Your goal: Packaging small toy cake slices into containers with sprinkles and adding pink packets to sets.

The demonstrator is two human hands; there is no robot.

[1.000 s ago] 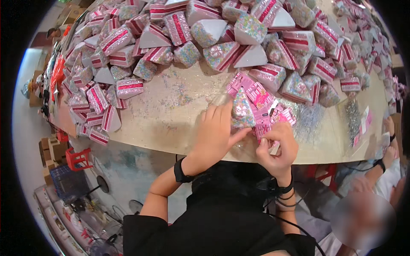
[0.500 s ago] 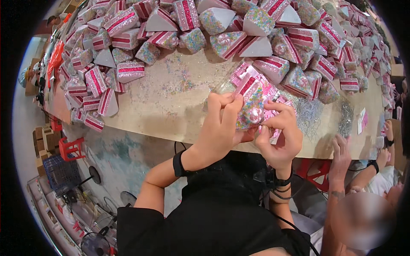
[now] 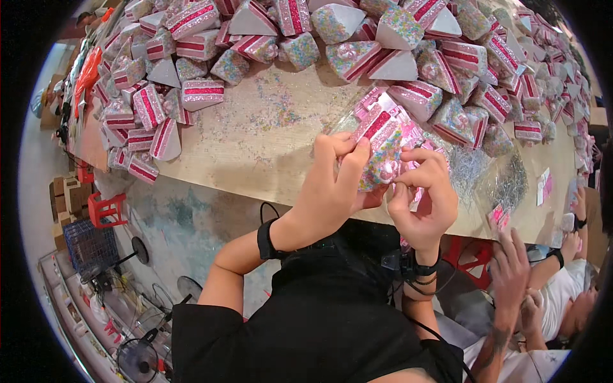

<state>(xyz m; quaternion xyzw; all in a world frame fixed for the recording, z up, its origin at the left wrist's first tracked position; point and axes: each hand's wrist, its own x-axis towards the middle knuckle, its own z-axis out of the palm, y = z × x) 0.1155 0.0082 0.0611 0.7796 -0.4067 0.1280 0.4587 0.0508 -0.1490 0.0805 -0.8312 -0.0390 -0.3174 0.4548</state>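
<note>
A toy cake slice (image 3: 385, 152), glittery pink and white with pastel sprinkles and a pink swirl, is gripped by my left hand (image 3: 316, 188). Its thumb and fingers press on the slice's side. Close against the swirl, my right hand (image 3: 426, 207) has thumb and forefinger pinched; whatever lies between the tips is too small to make out. Under and behind the slice lies a pile of pink printed cards (image 3: 412, 133), partly covered by my hands. Thin silver wire pieces (image 3: 465, 171) are heaped just right of the cards.
Many similar cake slices (image 3: 203, 94) are piled along the table's far side and left end. Loose sprinkles and glitter dot the tabletop (image 3: 255, 143). A clear bag of dark wire pieces (image 3: 509, 182) sits to the right, near another person's hand (image 3: 511, 262). A red stool (image 3: 107, 208) stands at left.
My hands keep hold of the slice, with only small finger shifts. At right, the other person's hand has moved down toward the table edge, and a pink card now shows beside it.
</note>
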